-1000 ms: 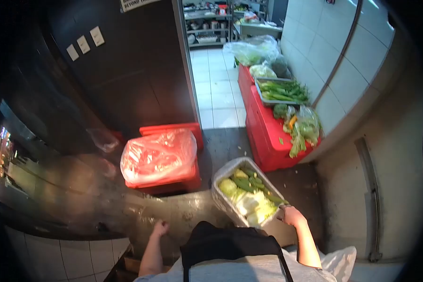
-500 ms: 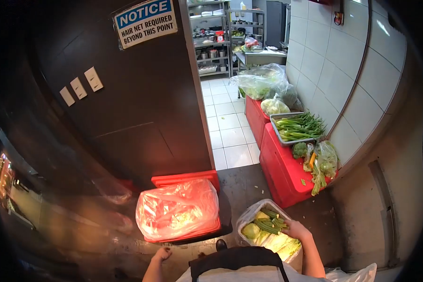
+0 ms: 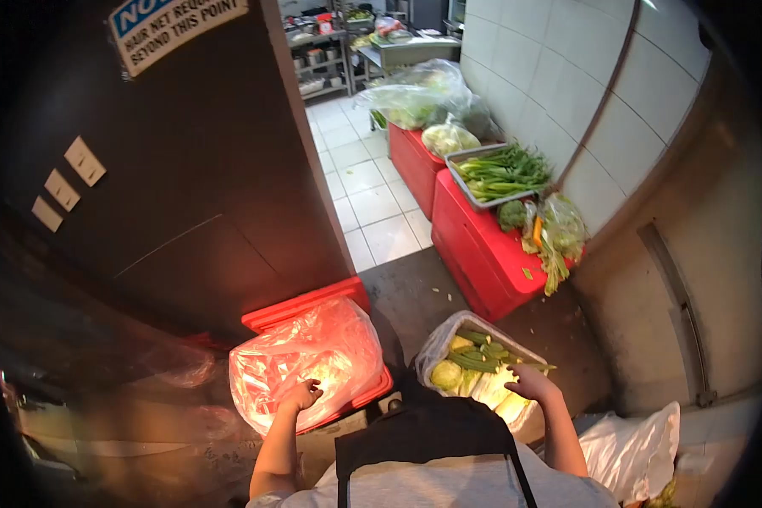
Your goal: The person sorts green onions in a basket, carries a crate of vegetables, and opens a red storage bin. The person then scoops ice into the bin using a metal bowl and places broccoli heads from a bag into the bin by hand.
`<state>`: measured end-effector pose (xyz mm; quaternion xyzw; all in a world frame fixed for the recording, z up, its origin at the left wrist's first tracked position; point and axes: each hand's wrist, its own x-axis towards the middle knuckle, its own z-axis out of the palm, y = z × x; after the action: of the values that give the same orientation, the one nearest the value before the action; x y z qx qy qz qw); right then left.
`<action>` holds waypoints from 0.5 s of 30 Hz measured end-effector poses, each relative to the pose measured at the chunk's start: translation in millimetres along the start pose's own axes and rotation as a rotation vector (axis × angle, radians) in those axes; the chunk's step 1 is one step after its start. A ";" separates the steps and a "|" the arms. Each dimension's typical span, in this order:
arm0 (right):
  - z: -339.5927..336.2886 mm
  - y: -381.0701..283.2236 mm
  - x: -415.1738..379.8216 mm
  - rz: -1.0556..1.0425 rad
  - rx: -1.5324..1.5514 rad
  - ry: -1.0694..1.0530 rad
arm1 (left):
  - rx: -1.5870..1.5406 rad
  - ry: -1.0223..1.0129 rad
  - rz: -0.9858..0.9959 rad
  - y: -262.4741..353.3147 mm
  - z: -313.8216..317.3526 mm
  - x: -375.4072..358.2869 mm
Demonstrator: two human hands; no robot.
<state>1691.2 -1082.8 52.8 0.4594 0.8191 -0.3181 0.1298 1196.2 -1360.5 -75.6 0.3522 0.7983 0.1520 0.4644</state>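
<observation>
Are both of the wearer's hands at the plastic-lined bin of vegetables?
No, only the right hand is at the plastic-lined bin; the left hand is at the clear plastic over the red container.

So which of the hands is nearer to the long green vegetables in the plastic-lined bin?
Right. The right hand is over that bin, beside the vegetables; the left hand is farther off, left of the bin, over the plastic-covered red box.

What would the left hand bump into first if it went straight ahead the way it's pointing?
The left hand would probably meet the clear plastic over the red container, which shows just ahead of it. Height is hard to judge, so it might pass above.
</observation>
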 end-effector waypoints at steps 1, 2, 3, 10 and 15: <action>-2.5 -7.7 -6.3 0.031 0.061 0.000 | 0.018 -0.069 -0.009 -2.8 -0.5 7.2; -3.5 -12.9 -11.4 0.057 0.120 0.005 | 0.041 -0.092 -0.017 -11.4 -0.5 18.9; -1.4 -10.8 -17.4 0.077 0.096 0.013 | 0.063 -0.112 -0.025 -20.2 -0.9 31.9; -29.4 -3.8 -39.6 0.266 -0.106 -0.145 | -0.067 -0.016 0.080 -88.0 -29.3 87.2; -47.0 -10.1 44.0 -0.099 -0.201 0.038 | -0.190 0.109 -0.210 -183.0 -72.0 14.7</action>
<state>1662.5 -1027.0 70.5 0.4090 0.8709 -0.2317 0.1436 1053.3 -1473.2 -151.6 0.2122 0.8369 0.1963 0.4648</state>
